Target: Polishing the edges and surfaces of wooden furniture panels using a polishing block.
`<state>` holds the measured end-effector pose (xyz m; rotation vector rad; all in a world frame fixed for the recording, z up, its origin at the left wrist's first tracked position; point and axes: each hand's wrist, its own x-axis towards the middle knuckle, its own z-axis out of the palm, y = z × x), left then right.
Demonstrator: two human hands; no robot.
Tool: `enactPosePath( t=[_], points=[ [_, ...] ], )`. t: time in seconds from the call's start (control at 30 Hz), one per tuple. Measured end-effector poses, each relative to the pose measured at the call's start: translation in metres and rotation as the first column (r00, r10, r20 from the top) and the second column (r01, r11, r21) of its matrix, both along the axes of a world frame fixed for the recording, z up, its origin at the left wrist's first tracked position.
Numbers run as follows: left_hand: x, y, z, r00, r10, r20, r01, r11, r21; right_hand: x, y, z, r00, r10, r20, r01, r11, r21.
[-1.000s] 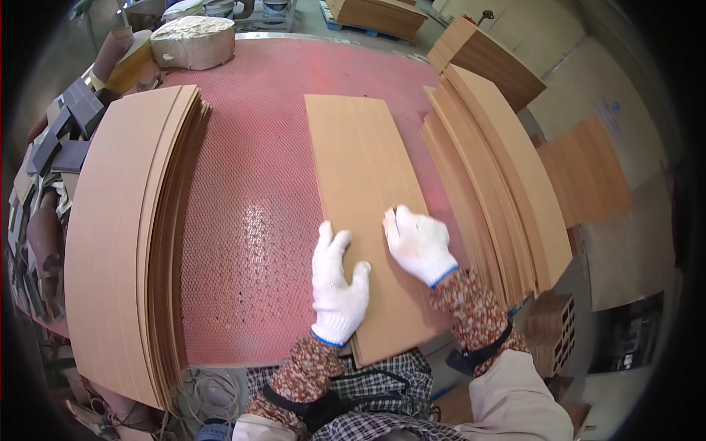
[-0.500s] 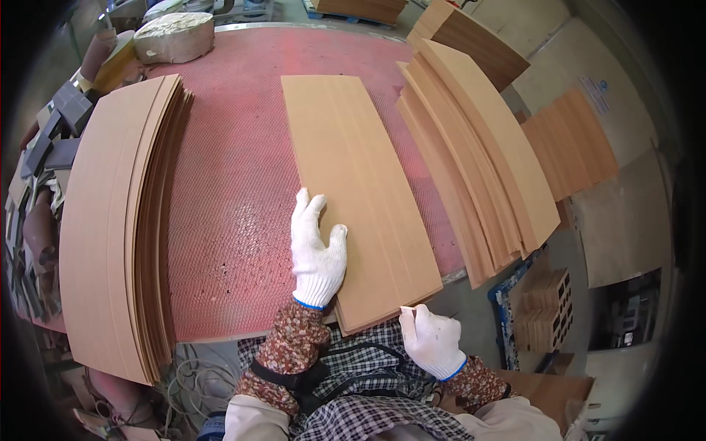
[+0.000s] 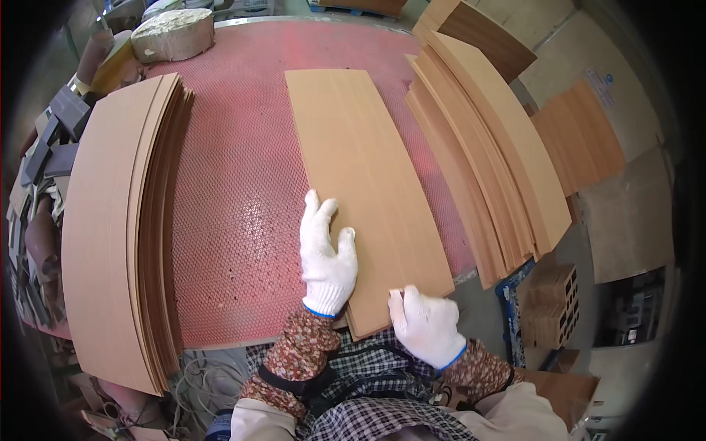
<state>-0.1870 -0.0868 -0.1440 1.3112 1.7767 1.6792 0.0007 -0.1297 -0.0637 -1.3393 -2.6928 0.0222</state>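
A long, thin tan board [image 3: 368,169] lies lengthwise in front of me on a red mesh-textured tabletop [image 3: 235,169], with at least one more layer under its near left corner. My left hand [image 3: 326,257], in a white knit glove, rests along the board's left edge, fingers spread and thumb on its surface. At the near right corner is my gloved right hand [image 3: 426,323], closed, with thumb and forefinger pinched together. A small pale bit shows at those fingertips; whether it is a held thing or glove fabric, I cannot make out.
A stack of similar boards [image 3: 110,220] stands at the left, and another stack [image 3: 493,147] at the right. A wrapped pale bundle [image 3: 174,34] sits at the far left corner. Dark blocks [image 3: 70,110] pile beyond the left edge; perforated brown blocks [image 3: 548,305] stand low at the right.
My right hand has moved slightly up and left, from the near edge onto the board's corner. The left hand stays on the left edge; the whole view has shifted a little.
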Motion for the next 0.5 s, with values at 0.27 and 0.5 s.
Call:
enactPosePath(
  t=[0.27,0.5],
  points=[
    [0.002,-0.006,0.01,1.0,0.01,0.019,-0.009,0.997,-0.072,-0.112,0.189,-0.011,0.984,-0.099,0.149,0.105,0.994,-0.037],
    [0.008,-0.006,0.01,0.998,-0.002,0.065,0.005,0.999,-0.047,-0.198,0.339,-0.001,0.974,-0.061,0.216,0.071,0.997,-0.035]
  ],
)
